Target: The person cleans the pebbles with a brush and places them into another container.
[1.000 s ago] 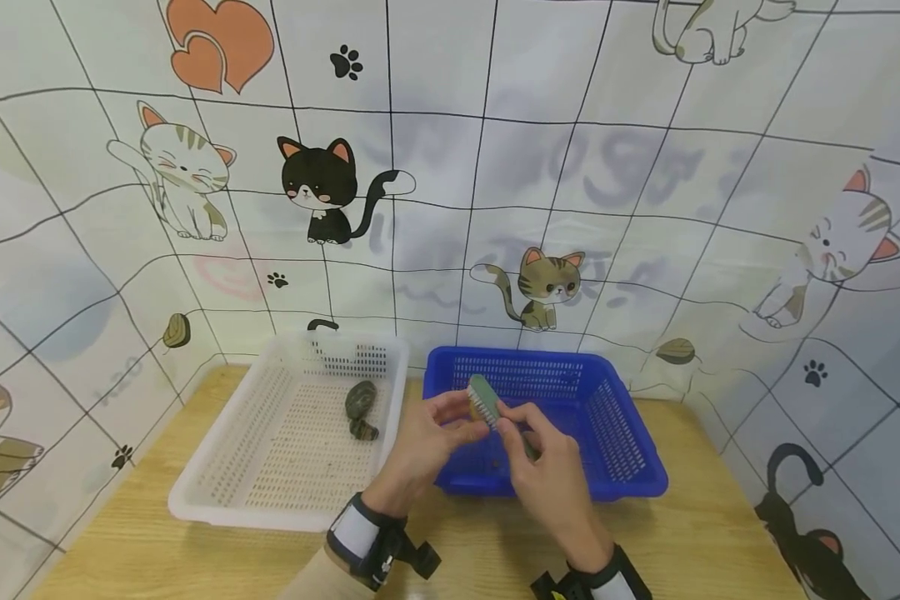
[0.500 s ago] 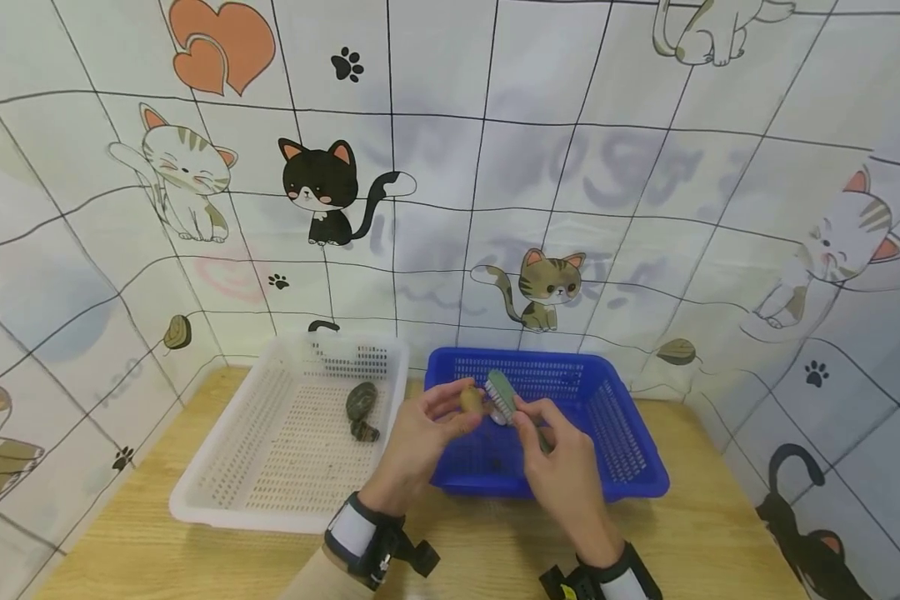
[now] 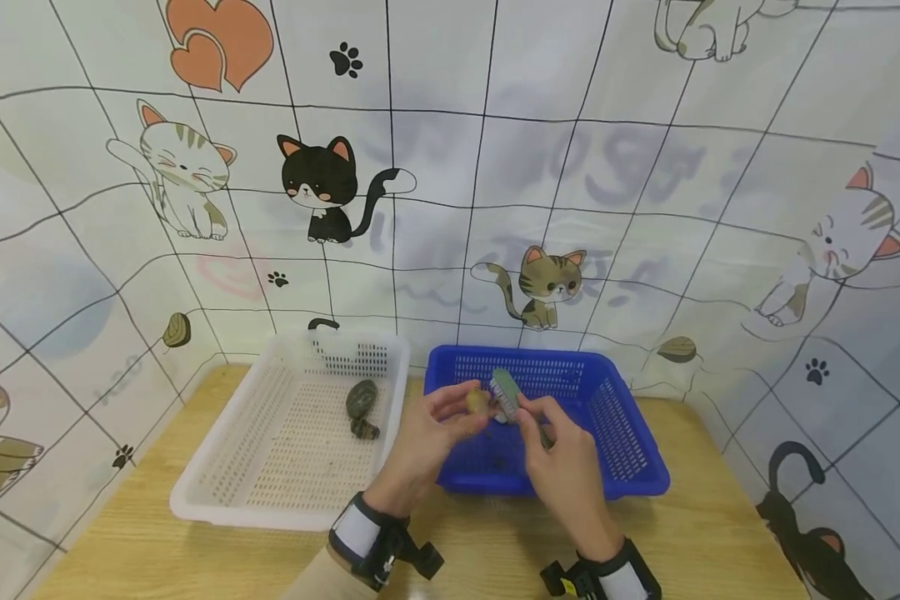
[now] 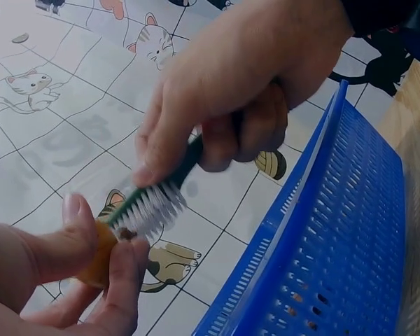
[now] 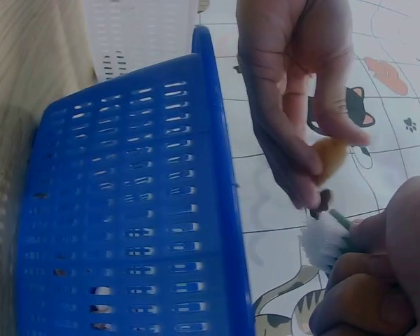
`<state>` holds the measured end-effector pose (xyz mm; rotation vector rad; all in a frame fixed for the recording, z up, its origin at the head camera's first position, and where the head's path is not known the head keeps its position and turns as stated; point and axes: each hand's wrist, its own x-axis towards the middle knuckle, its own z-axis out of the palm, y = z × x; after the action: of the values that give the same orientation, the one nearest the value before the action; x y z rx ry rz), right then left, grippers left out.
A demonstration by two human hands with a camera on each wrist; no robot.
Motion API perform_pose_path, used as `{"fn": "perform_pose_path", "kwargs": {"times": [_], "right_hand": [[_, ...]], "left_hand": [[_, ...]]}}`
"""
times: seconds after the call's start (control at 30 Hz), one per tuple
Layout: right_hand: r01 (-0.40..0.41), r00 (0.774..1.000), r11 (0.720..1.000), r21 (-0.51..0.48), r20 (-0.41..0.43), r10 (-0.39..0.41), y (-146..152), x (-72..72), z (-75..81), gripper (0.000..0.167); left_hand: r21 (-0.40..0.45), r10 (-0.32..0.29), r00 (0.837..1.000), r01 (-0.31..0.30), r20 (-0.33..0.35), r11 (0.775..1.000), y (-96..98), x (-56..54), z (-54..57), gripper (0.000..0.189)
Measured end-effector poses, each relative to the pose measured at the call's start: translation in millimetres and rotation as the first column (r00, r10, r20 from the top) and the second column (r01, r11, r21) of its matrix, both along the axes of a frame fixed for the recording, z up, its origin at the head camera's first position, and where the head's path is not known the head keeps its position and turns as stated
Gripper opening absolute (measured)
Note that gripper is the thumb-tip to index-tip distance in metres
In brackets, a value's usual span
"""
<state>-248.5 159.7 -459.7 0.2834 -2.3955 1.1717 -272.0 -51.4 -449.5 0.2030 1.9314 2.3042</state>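
Yellowish object, likely light, firm, best held by sides, is pinched by left hand, brush gripped by right hand.

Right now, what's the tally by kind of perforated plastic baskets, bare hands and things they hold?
Perforated plastic baskets: 2 (white basket, blue basket)
Bare hands: 2 (left hand, right hand)
Green brush with white bristles: 1
Rounded yellowish-brown piece: 1
Total: 6, dark brown bit by the piece uncounted: unclear if separate

Green plastic brush held over blue rectangular plastic basket, set right of white rectangular plastic basket on wooden desk.
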Motion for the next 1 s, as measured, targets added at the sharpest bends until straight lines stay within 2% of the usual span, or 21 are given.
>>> {"fn": "perform_pose_path", "kwargs": {"times": [0.07,0.17,0.27,0.4,0.5,0.67,0.77,0.83,1.0], "right_hand": [[-0.014,1.000,1.000,-0.019,-0.014,0.013,-0.5,2.0,2.9,0.017],[-0.075,0.996,0.996,-0.037,-0.039,0.074,-3.0,5.2,5.4,0.015],[-0.111,0.993,0.993,-0.034,-0.051,0.110,-6.2,5.9,4.7,0.013],[-0.064,0.998,0.998,-0.020,-0.020,0.064,-5.2,3.1,1.2,0.016],[-0.032,0.999,0.999,0.001,0.027,0.032,-2.5,1.5,-0.4,0.019],[0.041,0.999,0.996,0.078,0.030,-0.044,1.1,-0.8,-0.3,0.022],[0.073,0.997,0.994,0.077,0.005,-0.074,3.9,-1.0,1.6,0.021],[0.046,0.999,0.998,0.034,0.003,-0.046,4.4,0.0,2.9,0.020],[-0.146,0.989,0.988,-0.059,0.006,0.146,-0.4,3.1,2.7,0.016]], "left_hand": [[-0.009,0.032,0.999,-0.032,-0.002,0.999,-0.3,0.2,0.0,0.056],[-0.014,0.059,0.998,-0.059,-0.005,0.998,0.4,0.1,-0.4,0.056],[-0.018,0.036,0.999,-0.036,-0.006,0.999,2.0,0.5,-0.7,0.056],[0.004,-0.020,1.000,0.020,0.006,1.000,4.7,2.4,0.0,0.054],[0.028,-0.034,0.999,0.033,0.013,0.999,6.1,4.7,-0.4,0.053],[0.046,0.011,0.999,-0.012,0.033,0.999,3.7,4.3,-1.5,0.055],[0.058,0.055,0.998,-0.058,0.040,0.997,1.8,2.6,-1.1,0.055],[0.062,0.076,0.996,-0.079,0.044,0.995,1.3,1.3,-1.7,0.054],[0.049,0.082,0.996,-0.084,0.034,0.995,1.5,-0.2,-3.0,0.054]]}}
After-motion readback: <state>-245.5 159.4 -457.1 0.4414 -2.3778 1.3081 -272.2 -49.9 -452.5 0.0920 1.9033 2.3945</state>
